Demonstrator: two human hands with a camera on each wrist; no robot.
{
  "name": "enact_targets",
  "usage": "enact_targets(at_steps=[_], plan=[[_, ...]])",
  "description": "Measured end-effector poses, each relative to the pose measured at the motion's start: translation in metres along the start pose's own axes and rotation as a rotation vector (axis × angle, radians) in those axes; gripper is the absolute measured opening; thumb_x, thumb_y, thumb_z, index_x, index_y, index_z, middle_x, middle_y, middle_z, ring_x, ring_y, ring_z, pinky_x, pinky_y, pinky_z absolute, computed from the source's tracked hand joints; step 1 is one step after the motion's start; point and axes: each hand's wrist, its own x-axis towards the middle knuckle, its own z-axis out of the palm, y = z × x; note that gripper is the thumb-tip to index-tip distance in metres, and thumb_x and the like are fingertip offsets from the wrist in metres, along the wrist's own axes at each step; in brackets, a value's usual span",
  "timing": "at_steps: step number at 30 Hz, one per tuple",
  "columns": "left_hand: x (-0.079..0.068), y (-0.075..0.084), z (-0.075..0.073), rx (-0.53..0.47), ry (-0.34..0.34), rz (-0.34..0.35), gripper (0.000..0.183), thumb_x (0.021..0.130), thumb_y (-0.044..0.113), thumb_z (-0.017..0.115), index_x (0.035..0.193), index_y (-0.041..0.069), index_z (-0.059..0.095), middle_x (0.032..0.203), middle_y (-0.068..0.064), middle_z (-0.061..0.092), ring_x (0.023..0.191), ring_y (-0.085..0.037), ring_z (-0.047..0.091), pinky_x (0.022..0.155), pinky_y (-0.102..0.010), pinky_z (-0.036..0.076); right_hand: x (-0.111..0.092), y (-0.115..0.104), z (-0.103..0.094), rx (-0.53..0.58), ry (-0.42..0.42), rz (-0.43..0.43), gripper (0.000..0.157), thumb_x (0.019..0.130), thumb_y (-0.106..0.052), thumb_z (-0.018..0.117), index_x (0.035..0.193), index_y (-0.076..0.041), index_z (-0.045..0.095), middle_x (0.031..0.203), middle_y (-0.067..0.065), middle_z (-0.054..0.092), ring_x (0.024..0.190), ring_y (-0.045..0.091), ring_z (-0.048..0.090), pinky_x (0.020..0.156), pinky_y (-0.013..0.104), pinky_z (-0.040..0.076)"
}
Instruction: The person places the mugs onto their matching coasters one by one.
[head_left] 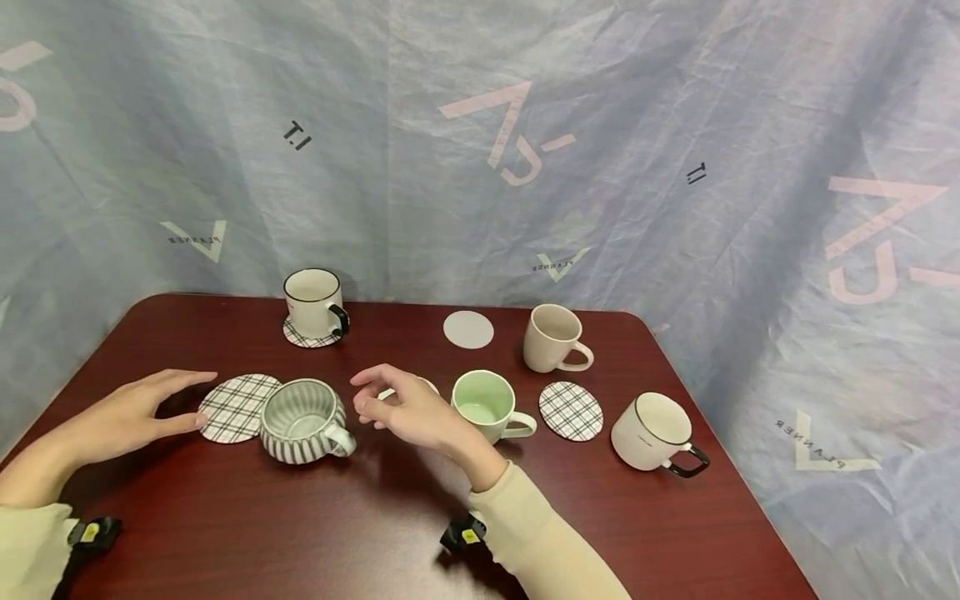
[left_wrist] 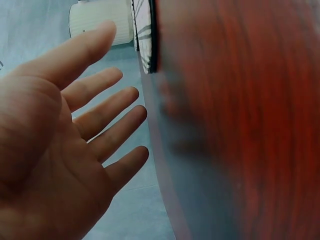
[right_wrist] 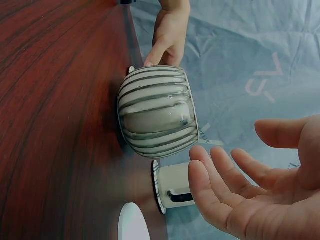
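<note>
Empty striped cup (head_left: 302,423) between left grip (head_left: 137,414) and right grip (head_left: 408,408), both spread apart

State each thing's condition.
Striped mug: upright, empty
Green mug: upright, empty
Beige mug: upright
Rear black-rimmed mug: upright on rear plaid coaster
Right black-rimmed mug: upright
White coaster: flat, bare
Right plaid coaster: flat, bare
Left plaid coaster: flat
Left hand, right hand: empty
</note>
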Motion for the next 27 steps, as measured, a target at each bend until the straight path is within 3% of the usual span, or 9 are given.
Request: enact_targets(at_steps=[3, 11, 18, 24, 27], plan=[[-0.0004, 0.0006, 0.0003, -0.013, -0.023, -0.010, 0.067, 0.098, 0.033, 0.079, 0.151, 0.001, 0.053, 0.148, -0.031, 0.052, 0.135, -0.051, 0.047, 0.099, -0.065, 0.039, 0.0007, 0.0009, 0.0022, 0.009, -0.006, -0.006, 0.030, 0.104, -0.011, 0.066, 0.134, -0.010, 0.066, 0.105, 0.001, 0.071, 0.104, 0.034, 0.077, 0.082, 0.027, 0.061], [0.0023, 0.0027, -0.0004, 0.014, -0.033, 0.005, 0.064, 0.100, 0.032, 0.076, 0.150, -0.003, 0.054, 0.147, -0.033, 0.052, 0.135, -0.054, 0.047, 0.099, -0.069, 0.042, 0.0037, 0.0036, 0.0039, -0.001, -0.023, -0.009, 0.030, 0.105, -0.008, 0.064, 0.134, -0.008, 0.065, 0.104, 0.003, 0.070, 0.098, 0.027, 0.077, 0.079, 0.022, 0.058], [0.0018, 0.0035, 0.0008, 0.061, -0.050, 0.019, 0.062, 0.100, 0.029, 0.076, 0.149, -0.002, 0.055, 0.146, -0.032, 0.054, 0.133, -0.052, 0.050, 0.098, -0.065, 0.043, 0.0036, 0.0035, 0.0037, -0.013, -0.033, -0.011, 0.031, 0.104, -0.006, 0.063, 0.135, -0.007, 0.065, 0.103, 0.002, 0.070, 0.100, 0.035, 0.076, 0.076, 0.020, 0.056], [0.0017, 0.0052, 0.0032, 0.077, -0.037, 0.037, 0.060, 0.099, 0.024, 0.077, 0.149, -0.001, 0.056, 0.148, -0.031, 0.054, 0.135, -0.050, 0.050, 0.103, -0.051, 0.040, 0.0042, 0.0053, 0.0049, -0.037, -0.037, -0.021, 0.031, 0.104, -0.007, 0.063, 0.134, -0.007, 0.065, 0.102, 0.001, 0.070, 0.086, 0.009, 0.074, 0.074, 0.019, 0.055], [0.0015, 0.0056, 0.0047, 0.073, -0.047, 0.042, 0.060, 0.099, 0.023, 0.077, 0.149, -0.001, 0.056, 0.149, -0.032, 0.053, 0.136, -0.050, 0.050, 0.103, -0.048, 0.039, 0.0041, 0.0070, 0.0057, -0.049, -0.041, -0.018, 0.032, 0.104, -0.008, 0.064, 0.135, -0.006, 0.065, 0.101, 0.000, 0.070, 0.082, 0.004, 0.071, 0.073, 0.018, 0.053]])
